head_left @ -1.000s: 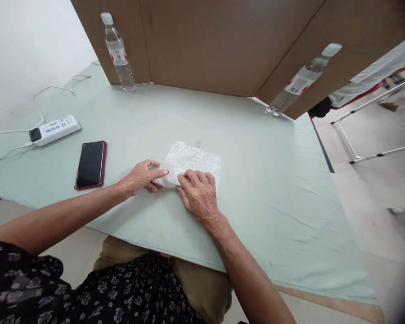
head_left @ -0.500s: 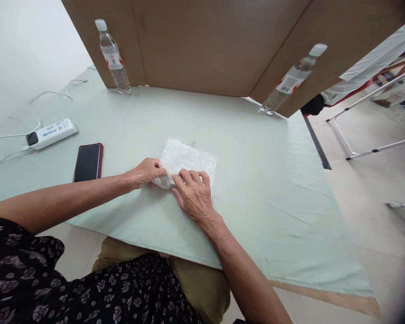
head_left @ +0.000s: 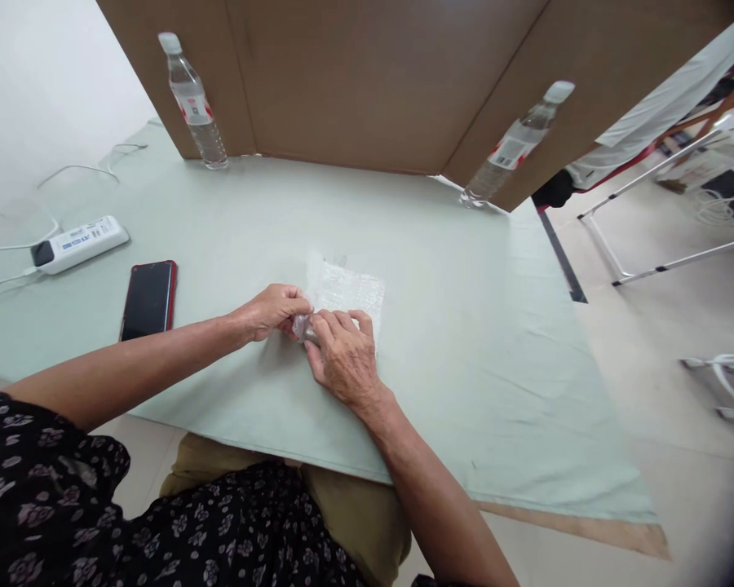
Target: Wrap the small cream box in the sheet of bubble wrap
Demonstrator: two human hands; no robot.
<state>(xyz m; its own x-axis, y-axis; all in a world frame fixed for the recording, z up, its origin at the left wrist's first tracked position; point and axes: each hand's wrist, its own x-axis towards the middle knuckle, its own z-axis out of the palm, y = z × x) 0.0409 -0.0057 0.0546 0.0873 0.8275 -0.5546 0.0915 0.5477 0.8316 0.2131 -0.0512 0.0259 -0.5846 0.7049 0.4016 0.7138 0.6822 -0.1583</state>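
A clear sheet of bubble wrap [head_left: 351, 292] lies on the green tablecloth in front of me, its near left part bunched or rolled up. My left hand [head_left: 275, 311] pinches the left end of that part between thumb and fingers. On its near side, my right hand [head_left: 346, 355] has curled fingers over the rolled part, with the thumb at the near edge. Both hands almost meet there. A greyish bit shows between them, but I cannot make out whether anything is wrapped inside.
A black phone with a red case [head_left: 149, 300] and a white power strip [head_left: 81, 243] with cables lie left. Two water bottles [head_left: 196, 110] [head_left: 515, 151] stand before a brown cardboard panel [head_left: 367, 90]. The tablecloth [head_left: 465, 350] ends near my lap; a metal frame [head_left: 608, 244] stands right.
My left hand has moved in toward my right hand, folding the left edge of the bubble wrap inward. The right fingers now curl over the bunched part. The view has shifted slightly.
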